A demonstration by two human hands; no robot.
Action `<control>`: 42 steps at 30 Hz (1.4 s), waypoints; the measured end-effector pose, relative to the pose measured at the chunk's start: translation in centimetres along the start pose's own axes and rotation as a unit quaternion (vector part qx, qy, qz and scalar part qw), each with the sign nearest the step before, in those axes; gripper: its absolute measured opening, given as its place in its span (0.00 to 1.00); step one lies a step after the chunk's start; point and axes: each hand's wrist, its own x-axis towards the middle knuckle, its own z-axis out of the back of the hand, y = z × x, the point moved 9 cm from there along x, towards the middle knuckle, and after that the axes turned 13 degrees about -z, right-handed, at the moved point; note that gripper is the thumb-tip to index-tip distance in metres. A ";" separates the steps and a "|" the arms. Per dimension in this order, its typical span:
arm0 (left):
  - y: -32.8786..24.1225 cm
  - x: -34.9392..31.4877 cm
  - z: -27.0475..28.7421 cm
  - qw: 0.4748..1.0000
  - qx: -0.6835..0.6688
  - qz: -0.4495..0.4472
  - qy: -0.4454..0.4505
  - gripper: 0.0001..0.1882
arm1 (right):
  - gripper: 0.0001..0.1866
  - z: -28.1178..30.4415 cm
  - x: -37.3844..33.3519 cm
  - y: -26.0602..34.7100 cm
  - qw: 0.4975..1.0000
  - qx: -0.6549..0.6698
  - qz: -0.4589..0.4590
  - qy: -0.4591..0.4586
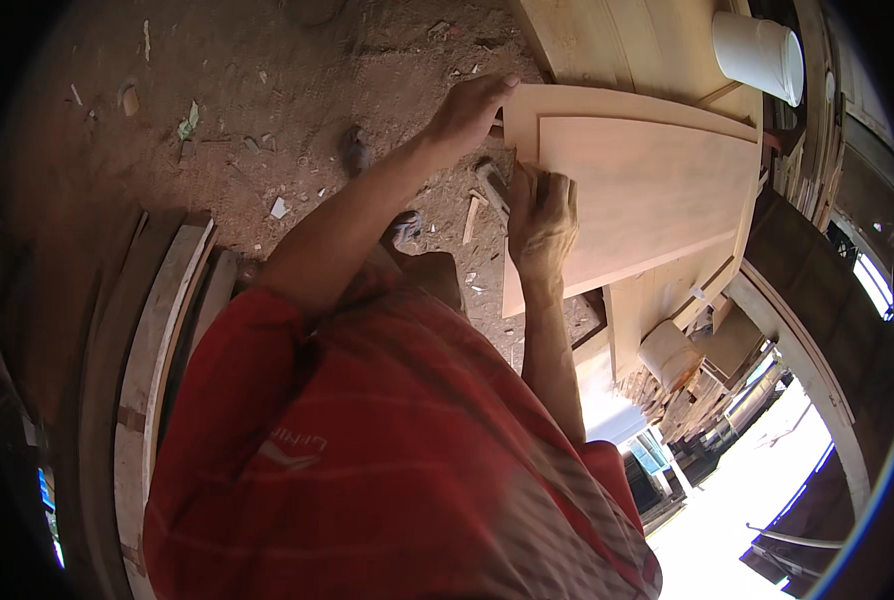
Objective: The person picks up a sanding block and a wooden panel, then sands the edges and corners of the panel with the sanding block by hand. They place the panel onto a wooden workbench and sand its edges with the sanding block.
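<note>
I see a white bucket (752,55) by the right edge of the tabletop (617,40). A pale tub (667,352) is lower on the right. Long boards (157,380) are on the left. A white scrap (280,208) lies on the brown floor (267,60).

a woodworking workshop: planks (160,350), a wooden panel (657,200), scraps (471,220) littering dirt floor (267,90).

I note a red short-sleeved shirt (397,450), faint pale stripes (387,403) across it. Small white marking (292,456) at left, greyish patterned patch (552,520) at right. Forearms (352,222) bare.
</note>
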 end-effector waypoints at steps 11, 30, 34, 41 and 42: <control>0.7 0.8 1.7 0.991 0.069 -0.101 -0.058 0.24 | 0.08 3.7 -12.6 -6.9 0.996 -0.039 -0.056 0.053; 2.0 3.1 3.8 0.990 0.090 -0.069 -0.080 0.24 | 0.08 14.7 -34.1 -26.2 0.962 -0.067 -0.232 0.127; 2.4 2.8 3.7 0.993 0.075 -0.061 -0.066 0.23 | 0.11 15.3 -40.6 -30.4 0.892 0.017 -0.435 0.123; 3.3 -3.3 1.8 0.992 0.066 -0.009 -0.109 0.21 | 0.16 8.8 -46.5 -32.3 0.883 0.116 -0.449 0.072; 3.8 -3.8 1.8 0.992 0.072 -0.008 -0.107 0.23 | 0.16 8.5 -46.4 -32.2 0.879 0.128 -0.452 0.082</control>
